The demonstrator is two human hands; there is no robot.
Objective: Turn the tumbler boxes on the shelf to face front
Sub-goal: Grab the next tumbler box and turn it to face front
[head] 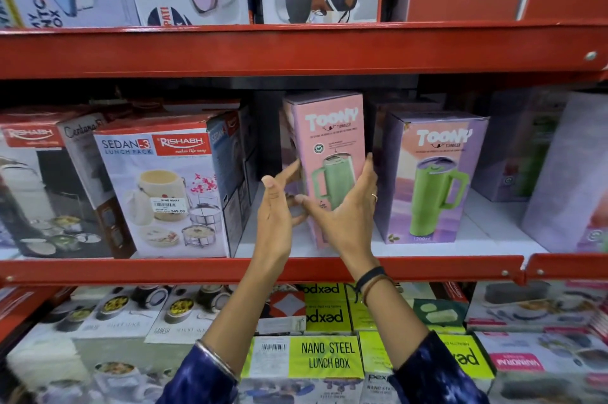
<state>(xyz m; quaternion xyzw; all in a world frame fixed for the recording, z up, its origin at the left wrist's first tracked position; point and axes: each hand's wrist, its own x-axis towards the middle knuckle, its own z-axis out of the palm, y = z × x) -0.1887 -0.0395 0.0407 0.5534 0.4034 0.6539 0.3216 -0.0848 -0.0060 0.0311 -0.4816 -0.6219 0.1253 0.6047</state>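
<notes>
The pink tumbler box [329, 156] stands just left of the purple tumbler box [431, 176], angled. The right hand [345, 209] clasps its front and right edge; the left hand [279, 206] hovers open beside it. It likely needs a slight twist to square it.

The red metal shelf [197, 272] has a white deck. On it, from left to right, stand a Rishabh box [49, 186], a Sedan-3 lunch pack box [164, 193], an upright pink Toony tumbler box [329, 140], a purple Toony tumbler box [434, 176] and, at the blurred right edge, what seem to be more purple boxes [566, 173].
</notes>
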